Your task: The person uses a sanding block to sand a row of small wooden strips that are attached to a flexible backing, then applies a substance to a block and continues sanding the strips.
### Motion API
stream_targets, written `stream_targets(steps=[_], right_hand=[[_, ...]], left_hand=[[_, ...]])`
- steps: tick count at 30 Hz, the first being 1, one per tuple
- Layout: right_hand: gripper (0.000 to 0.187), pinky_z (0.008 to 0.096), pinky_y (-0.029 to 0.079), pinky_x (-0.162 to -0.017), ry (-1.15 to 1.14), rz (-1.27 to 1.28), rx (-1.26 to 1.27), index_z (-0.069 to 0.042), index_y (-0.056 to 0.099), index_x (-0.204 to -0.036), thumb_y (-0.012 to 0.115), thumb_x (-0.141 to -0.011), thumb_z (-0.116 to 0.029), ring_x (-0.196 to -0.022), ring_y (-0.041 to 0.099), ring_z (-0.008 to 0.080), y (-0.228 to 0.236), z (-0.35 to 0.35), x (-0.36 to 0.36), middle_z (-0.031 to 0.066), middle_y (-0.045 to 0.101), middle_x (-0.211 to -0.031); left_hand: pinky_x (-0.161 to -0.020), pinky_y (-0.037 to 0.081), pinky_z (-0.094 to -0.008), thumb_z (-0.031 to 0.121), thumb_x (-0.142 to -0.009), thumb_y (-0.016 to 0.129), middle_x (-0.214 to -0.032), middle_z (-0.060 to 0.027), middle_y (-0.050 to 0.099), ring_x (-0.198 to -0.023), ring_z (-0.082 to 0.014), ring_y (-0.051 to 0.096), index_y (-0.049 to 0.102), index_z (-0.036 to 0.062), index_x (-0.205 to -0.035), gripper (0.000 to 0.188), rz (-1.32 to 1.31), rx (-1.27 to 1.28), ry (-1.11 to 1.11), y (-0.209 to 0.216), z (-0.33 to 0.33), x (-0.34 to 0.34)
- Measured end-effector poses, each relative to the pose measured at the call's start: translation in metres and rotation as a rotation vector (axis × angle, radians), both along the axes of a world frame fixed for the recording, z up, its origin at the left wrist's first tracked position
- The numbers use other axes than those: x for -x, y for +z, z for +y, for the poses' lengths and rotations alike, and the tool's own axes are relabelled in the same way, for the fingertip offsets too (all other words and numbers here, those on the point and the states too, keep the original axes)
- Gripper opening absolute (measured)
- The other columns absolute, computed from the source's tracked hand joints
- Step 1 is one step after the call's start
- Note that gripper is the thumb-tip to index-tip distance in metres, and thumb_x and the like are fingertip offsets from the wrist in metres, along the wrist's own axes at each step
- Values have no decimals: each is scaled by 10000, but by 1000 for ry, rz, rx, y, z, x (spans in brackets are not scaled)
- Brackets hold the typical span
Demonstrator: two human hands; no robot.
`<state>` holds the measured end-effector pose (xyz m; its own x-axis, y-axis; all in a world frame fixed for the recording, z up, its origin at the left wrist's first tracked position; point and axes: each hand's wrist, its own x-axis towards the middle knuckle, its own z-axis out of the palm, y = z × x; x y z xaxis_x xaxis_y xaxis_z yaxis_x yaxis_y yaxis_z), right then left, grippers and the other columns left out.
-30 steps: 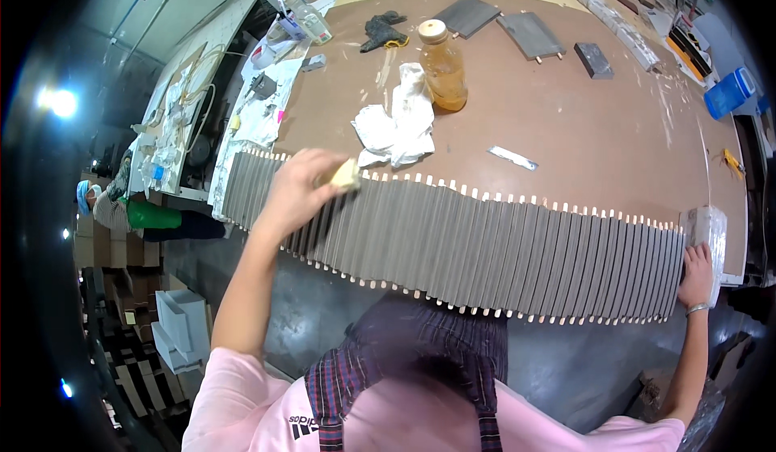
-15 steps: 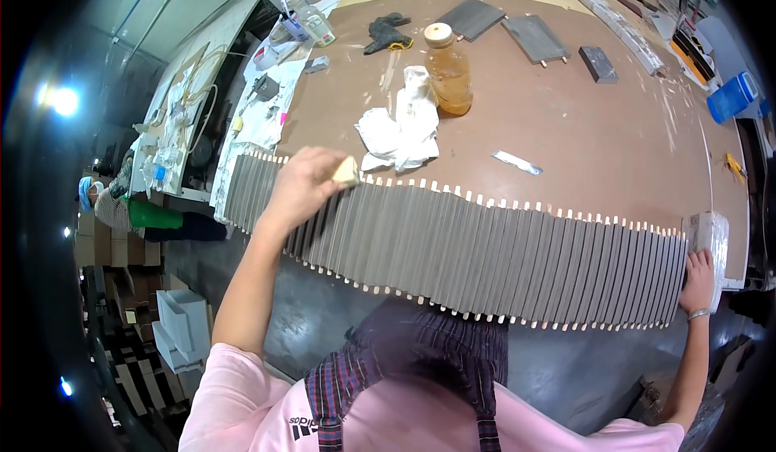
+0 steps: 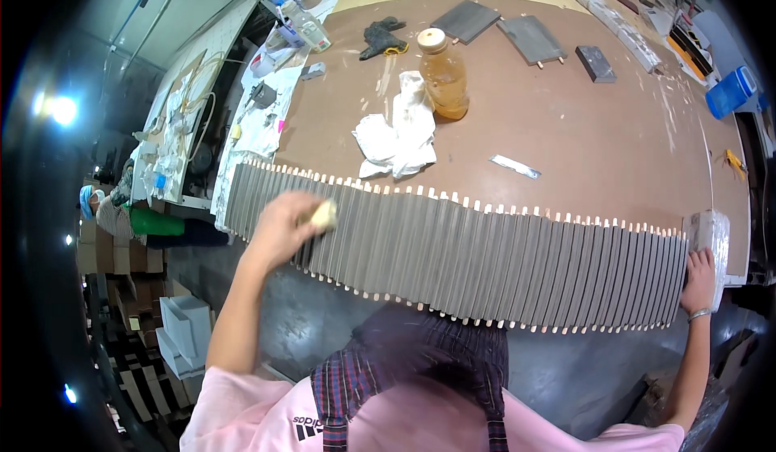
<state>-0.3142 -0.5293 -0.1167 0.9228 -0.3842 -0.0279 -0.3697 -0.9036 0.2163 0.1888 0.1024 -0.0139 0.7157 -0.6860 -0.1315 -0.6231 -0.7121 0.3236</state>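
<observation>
A long row of dark grey panels (image 3: 453, 258), stood tightly side by side with pale wooden pegs at both ends, runs along the table's near edge. Over the left part of the row, my left hand (image 3: 283, 226) is closed around a small pale-yellow sponge (image 3: 325, 214). Whether the sponge touches the panels, I cannot tell. At the row's right end, my right hand (image 3: 698, 281) grips a plastic-wrapped block (image 3: 711, 230) that stands against the last panel. A crumpled white cloth (image 3: 396, 141) lies just behind the row.
Behind the cloth stands a bottle of amber liquid (image 3: 444, 80). A dark glove (image 3: 383, 38), two flat grey panels (image 3: 531, 38), a dark block (image 3: 596, 64) and a small white packet (image 3: 515, 166) lie on the brown tabletop (image 3: 614, 145). Another person (image 3: 121, 210) is far left.
My left hand has moved with the sponge toward me and slightly left, from the row's far pegs onto the panels. My right hand stays at the wrapped block.
</observation>
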Motion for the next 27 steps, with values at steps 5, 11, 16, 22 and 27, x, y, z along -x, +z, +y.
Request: stream_targets(steps=[5, 11, 16, 22, 27], right_hand=[[529, 484, 252, -1250, -7, 56, -74, 66, 625, -1144, 595, -617, 36, -1241, 514, 395, 11, 6, -8, 201, 631, -1213], [549, 474, 240, -1258, -37, 46, -73, 69, 628, -1177, 595, -631, 26, -1252, 516, 377, 6, 1, -17, 200, 632, -1233], [499, 484, 247, -1250, 12, 20, -35, 65, 631, -1142, 609, -649, -3, -1229, 527, 378, 11, 4, -8, 200, 634, -1211], [473, 489, 248, -1240, 34, 95, -63, 46, 635, -1142, 618, -674, -23, -1233, 516, 377, 18, 9, -17, 181, 624, -1198], [494, 451, 391, -1124, -190, -137, -105, 14, 624, -1241, 594, -748, 31, -1203, 538, 387, 20, 37, 7, 180, 613, -1256]], left_hand=[[-896, 547, -411, 116, -720, 824, -1107, -133, 733, -1002, -310, 696, 748, 80, -1159, 447, 197, -308, -51, 44, 17, 23], [-907, 526, -405, 112, -796, 789, -1130, -144, 708, -1040, -327, 659, 713, 38, -1170, 388, -163, 92, 6, 4, -6, -6], [-913, 532, -413, 78, -722, 832, -1099, -136, 728, -1038, -320, 677, 750, 65, -1120, 407, 88, -98, 109, 25, 34, 60], [-818, 552, -369, 48, -676, 838, -1026, -138, 728, -955, -299, 695, 740, 31, -1103, 438, 108, 22, 230, 44, 52, 85], [-823, 549, -368, 22, -682, 821, -1053, -143, 722, -963, -305, 694, 723, 13, -1131, 460, 75, 159, 120, 33, 60, 74]])
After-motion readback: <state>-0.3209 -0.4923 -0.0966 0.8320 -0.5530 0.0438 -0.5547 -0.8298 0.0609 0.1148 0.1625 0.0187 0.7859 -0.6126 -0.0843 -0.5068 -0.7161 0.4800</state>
